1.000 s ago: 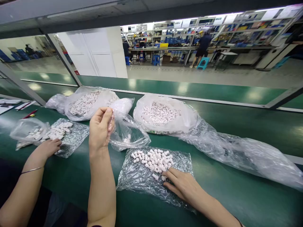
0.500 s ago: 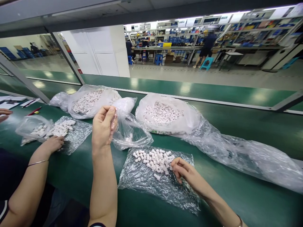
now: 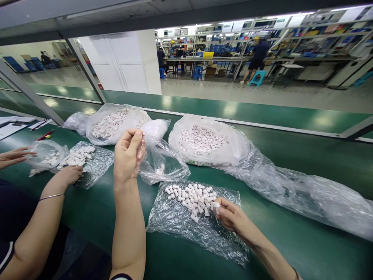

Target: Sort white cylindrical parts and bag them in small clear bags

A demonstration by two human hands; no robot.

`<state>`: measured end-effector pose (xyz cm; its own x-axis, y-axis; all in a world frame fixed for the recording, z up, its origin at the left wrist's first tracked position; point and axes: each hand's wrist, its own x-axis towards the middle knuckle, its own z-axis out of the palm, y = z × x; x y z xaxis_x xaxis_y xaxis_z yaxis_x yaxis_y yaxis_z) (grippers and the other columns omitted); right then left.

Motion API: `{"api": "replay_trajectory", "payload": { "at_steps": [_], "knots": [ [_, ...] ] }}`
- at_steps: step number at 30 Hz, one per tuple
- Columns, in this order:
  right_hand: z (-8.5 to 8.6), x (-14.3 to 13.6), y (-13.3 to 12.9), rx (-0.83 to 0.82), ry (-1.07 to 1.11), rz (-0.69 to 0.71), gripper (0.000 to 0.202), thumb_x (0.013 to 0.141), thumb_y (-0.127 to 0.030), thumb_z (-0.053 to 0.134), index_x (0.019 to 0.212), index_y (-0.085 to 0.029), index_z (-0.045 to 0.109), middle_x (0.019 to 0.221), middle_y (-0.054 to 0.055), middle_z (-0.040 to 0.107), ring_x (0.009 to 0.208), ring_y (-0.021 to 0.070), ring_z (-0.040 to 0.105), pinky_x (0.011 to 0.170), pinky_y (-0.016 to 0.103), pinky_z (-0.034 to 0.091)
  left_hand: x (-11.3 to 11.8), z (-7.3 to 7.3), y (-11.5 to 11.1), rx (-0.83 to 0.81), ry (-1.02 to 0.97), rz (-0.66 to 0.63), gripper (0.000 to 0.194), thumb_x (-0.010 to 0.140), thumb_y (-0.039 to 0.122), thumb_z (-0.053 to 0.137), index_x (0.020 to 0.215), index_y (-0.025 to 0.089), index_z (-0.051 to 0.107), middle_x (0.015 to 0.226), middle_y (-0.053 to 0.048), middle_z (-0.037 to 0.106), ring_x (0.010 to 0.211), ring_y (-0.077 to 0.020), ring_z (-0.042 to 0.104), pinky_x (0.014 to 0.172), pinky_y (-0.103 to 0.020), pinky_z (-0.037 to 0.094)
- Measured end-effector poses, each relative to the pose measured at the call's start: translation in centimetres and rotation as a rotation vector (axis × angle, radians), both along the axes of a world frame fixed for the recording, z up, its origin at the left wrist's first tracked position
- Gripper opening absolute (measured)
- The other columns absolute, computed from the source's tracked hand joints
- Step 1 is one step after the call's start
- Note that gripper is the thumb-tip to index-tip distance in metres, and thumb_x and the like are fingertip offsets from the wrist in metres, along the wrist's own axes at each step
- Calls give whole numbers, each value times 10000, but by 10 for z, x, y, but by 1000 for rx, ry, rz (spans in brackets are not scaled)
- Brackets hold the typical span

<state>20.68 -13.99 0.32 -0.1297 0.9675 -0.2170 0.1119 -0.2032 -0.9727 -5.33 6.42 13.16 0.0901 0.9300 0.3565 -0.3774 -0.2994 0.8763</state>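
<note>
My left hand is raised and closed on the gathered edge of a clear plastic bag. A few small white plastic fittings lie inside that bag, whose mouth hangs wide to the right. My right hand pinches one white plastic fitting between thumb and fingertips. It is at the right edge of a pile of the same white fittings, spread on a crinkled clear plastic sheet on the green bench.
Two large bags of white parts, one right and one left, sit behind. A long plastic wrap trails right. At left, a co-worker's hands are by another pile of parts and a bag. A metal post stands beyond.
My right hand has closed on a white fitting at the pile's edge. My left hand stays in place with the bag. The co-worker's other hand has reached in toward their bag.
</note>
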Motion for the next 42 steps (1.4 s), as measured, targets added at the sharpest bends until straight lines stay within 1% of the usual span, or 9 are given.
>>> {"api": "replay_trajectory", "payload": {
  "at_steps": [4, 8, 13, 16, 23, 28, 35, 38, 42],
  "knots": [
    [9, -3, -3, -15, 100, 48, 372, 984, -555, 366, 1068, -230, 525, 634, -61, 421, 436, 81, 233, 395, 217, 236, 0, 0, -1, 10, -1, -7, 178, 835, 317, 686, 799, 183, 575, 646, 47, 489, 368, -18, 310, 274, -142, 201],
    [-8, -31, -5, 154, -500, 14, 312, 990, -481, 429, 878, -221, 559, 773, 8, 584, 584, 130, 501, 539, 258, 366, 0, 0, -1, 9, -7, -8, 182, 827, 312, 694, 794, 180, 573, 658, 43, 495, 366, -17, 313, 265, -144, 191],
    [-49, -56, -11, 386, -947, 10, 318, 982, -522, 416, 960, -213, 488, 809, 38, 635, 448, 136, 464, 447, 267, 191, -1, 0, 0, 1, -17, -5, 172, 823, 303, 699, 786, 183, 582, 678, 38, 502, 364, -13, 316, 267, -150, 193],
    [-44, -55, -12, 316, -845, 12, 316, 977, -528, 422, 948, -219, 486, 659, -15, 557, 458, 134, 449, 457, 256, 201, -2, 0, 0, -1, -12, -3, 168, 823, 307, 699, 790, 187, 587, 673, 38, 502, 364, -15, 314, 270, -156, 192],
    [3, -20, -8, -49, 169, 58, 451, 972, -615, 309, 977, -214, 515, 681, -37, 494, 409, 67, 228, 380, 215, 204, -3, 1, 0, 4, 0, 15, 159, 836, 317, 683, 791, 196, 591, 672, 40, 507, 365, -13, 310, 273, -159, 191],
    [2, -22, 1, 99, -249, 5, 423, 1002, -519, 361, 775, -205, 530, 656, -17, 501, 507, 103, 404, 484, 230, 327, -2, 1, -1, 5, -10, 3, 160, 833, 303, 688, 783, 189, 588, 667, 38, 508, 367, -14, 313, 275, -157, 196],
    [-33, -45, 5, 545, -1019, 193, 318, 1041, -391, 290, 1131, -195, 522, 822, 78, 668, 565, 187, 607, 434, 262, 261, -3, 0, -1, 16, 0, 9, 177, 833, 326, 689, 791, 190, 582, 646, 44, 492, 363, -19, 307, 275, -161, 189],
    [-31, -45, 4, 490, -915, 180, 287, 1033, -391, 328, 1121, -203, 526, 777, 56, 652, 562, 174, 588, 459, 259, 281, -2, 0, 0, 17, 2, 2, 183, 829, 329, 693, 795, 189, 581, 629, 48, 484, 360, -20, 304, 276, -157, 195],
    [-9, -31, 6, 137, -284, 51, 303, 987, -500, 425, 976, -226, 553, 672, -28, 525, 474, 91, 401, 434, 215, 287, -1, 0, 0, 10, -3, -2, 177, 829, 321, 692, 792, 189, 580, 640, 47, 498, 366, -18, 304, 272, -148, 196]
  ]
}}
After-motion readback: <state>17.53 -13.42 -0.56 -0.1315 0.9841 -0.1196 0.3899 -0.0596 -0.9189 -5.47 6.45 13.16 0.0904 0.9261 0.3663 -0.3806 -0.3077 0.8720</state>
